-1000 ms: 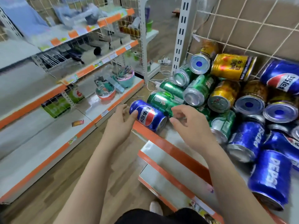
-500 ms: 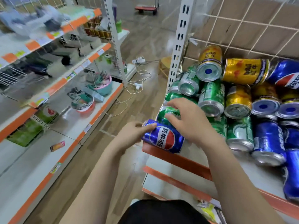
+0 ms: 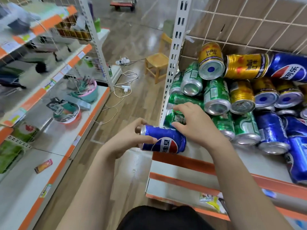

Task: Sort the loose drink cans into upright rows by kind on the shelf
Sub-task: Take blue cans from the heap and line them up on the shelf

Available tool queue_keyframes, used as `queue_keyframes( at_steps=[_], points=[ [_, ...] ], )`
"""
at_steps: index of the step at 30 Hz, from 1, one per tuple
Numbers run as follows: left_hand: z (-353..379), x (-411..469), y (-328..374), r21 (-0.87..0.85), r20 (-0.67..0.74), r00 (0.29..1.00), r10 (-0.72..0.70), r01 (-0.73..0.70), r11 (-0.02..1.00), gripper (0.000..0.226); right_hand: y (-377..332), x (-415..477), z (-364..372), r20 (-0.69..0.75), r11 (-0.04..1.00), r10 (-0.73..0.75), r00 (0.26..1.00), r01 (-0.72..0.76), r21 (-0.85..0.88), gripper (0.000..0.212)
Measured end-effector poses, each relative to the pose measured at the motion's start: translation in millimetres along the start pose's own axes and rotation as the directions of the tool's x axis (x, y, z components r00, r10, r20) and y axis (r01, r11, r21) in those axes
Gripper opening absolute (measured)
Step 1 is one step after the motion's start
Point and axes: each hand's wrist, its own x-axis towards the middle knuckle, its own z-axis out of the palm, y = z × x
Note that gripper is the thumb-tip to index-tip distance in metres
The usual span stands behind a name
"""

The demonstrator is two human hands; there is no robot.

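A heap of loose cans lies on its side on the right-hand shelf (image 3: 249, 163): green cans (image 3: 216, 95) at the left, gold cans (image 3: 245, 66) at the back, blue Pepsi cans (image 3: 272, 131) at the right. My left hand (image 3: 127, 138) grips one blue Pepsi can (image 3: 166, 141) by its left end, holding it sideways at the shelf's front left corner. My right hand (image 3: 194, 123) lies over that can's right end, its fingers curled onto a green can (image 3: 176, 118) lying behind it.
A white slotted upright post (image 3: 174, 63) borders the shelf's left side, with wire mesh and cardboard behind. Lower shelves with orange edges (image 3: 182, 180) sit below. Across the aisle stands a shelf unit (image 3: 66, 130) with bowls of goods. A small wooden stool (image 3: 157, 63) and power cords lie on the floor.
My left hand has closed round the blue Pepsi can and pulled it toward the shelf's front edge. My right hand has moved onto the green can behind it. The view has shifted right.
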Motion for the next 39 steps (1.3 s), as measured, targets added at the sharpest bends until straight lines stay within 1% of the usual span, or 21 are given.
queue_keyframes(
  at_steps=[3,6,8,9,11,12,13,14,16,18,20,22,23,25,26,28,30,32,34,36,39],
  points=[
    [0,3,12,0.194,0.025,1.0,0.012,-0.016,0.981,0.064,1,1,-1,0.031,1.0,-0.003,1.0,0.003,-0.015,0.053],
    [6,7,28,0.415,0.1,0.995,-0.012,-0.031,0.909,0.058,4,4,-4,0.049,0.999,-0.007,0.999,0.009,-0.035,0.055],
    [13,12,37,0.59,0.133,0.991,-0.03,-0.055,0.806,0.06,5,7,-4,0.068,0.998,-0.008,0.998,0.013,-0.068,0.057],
    [18,15,40,0.678,0.124,0.991,-0.041,-0.055,0.733,0.063,5,8,-4,0.076,0.996,-0.01,0.997,0.017,-0.092,0.059],
    [30,19,43,0.852,0.053,0.998,-0.025,-0.033,0.522,0.069,6,11,-4,0.084,0.991,-0.021,0.996,0.032,-0.133,0.061],
    [36,21,43,0.909,0.017,1.0,0.007,-0.019,0.417,0.071,6,13,-5,0.092,0.989,-0.027,0.995,0.039,-0.142,0.063],
    [42,21,43,0.94,-0.003,0.999,0.05,-0.014,0.34,0.073,7,14,-5,0.105,0.989,-0.029,0.994,0.044,-0.14,0.064],
    [46,22,42,0.956,-0.012,0.996,0.085,-0.014,0.294,0.074,7,15,-6,0.12,0.99,-0.029,0.992,0.045,-0.133,0.064],
    [50,18,43,0.963,-0.035,0.992,0.121,0.001,0.27,0.072,5,18,-6,0.147,0.991,-0.027,0.989,0.045,-0.125,0.064],
    [45,8,46,0.958,-0.071,0.992,0.1,0.04,0.284,0.065,2,20,-6,0.168,0.992,-0.023,0.985,0.044,-0.121,0.064],
    [36,-4,48,0.937,-0.076,0.996,0.036,0.059,0.346,0.059,-1,20,-6,0.207,0.99,-0.028,0.978,0.056,-0.132,0.066],
    [22,-16,49,0.886,-0.052,0.998,-0.042,0.065,0.459,0.057,-4,20,-5,0.237,0.981,-0.033,0.971,0.077,-0.176,0.068],
    [15,-20,49,0.855,-0.046,0.997,-0.062,0.071,0.514,0.06,-4,19,-3,0.23,0.978,-0.031,0.973,0.077,-0.195,0.068],
    [1,-26,48,0.778,-0.059,0.996,-0.063,0.086,0.622,0.068,-5,18,2,0.186,0.97,-0.024,0.982,0.067,-0.234,0.067],
    [-6,-27,46,0.723,-0.06,0.996,-0.063,0.087,0.686,0.069,-7,17,4,0.17,0.968,-0.014,0.985,0.056,-0.245,0.067],
    [-13,-26,38,0.56,-0.041,0.997,-0.072,0.083,0.824,0.068,-9,14,8,0.17,0.978,0.01,0.985,0.026,-0.209,0.069],
    [-16,-24,27,0.355,-0.002,0.999,-0.051,0.048,0.933,0.066,-12,10,8,0.175,0.992,0.043,0.984,-0.021,-0.125,0.071],
    [-15,-23,15,0.181,0.007,1.0,-0.004,0.003,0.983,0.065,-13,6,5,0.153,0.994,0.1,0.983,-0.105,0.027,0.072],
    [-12,-24,7,0.052,-0.007,0.999,0.044,-0.044,0.998,0.063,-14,-1,1,0.121,0.952,0.167,0.979,-0.192,0.239,0.068],
    [-8,-24,2,-0.048,-0.014,0.997,0.077,-0.078,0.996,0.064,-15,-10,0,0.073,0.875,0.221,0.972,-0.231,0.426,0.062],
    [0,-19,-5,-0.117,-0.043,0.996,0.075,-0.079,0.99,0.077,-15,-30,-2,0.037,0.764,0.303,0.952,-0.266,0.588,0.059]
  ],
)
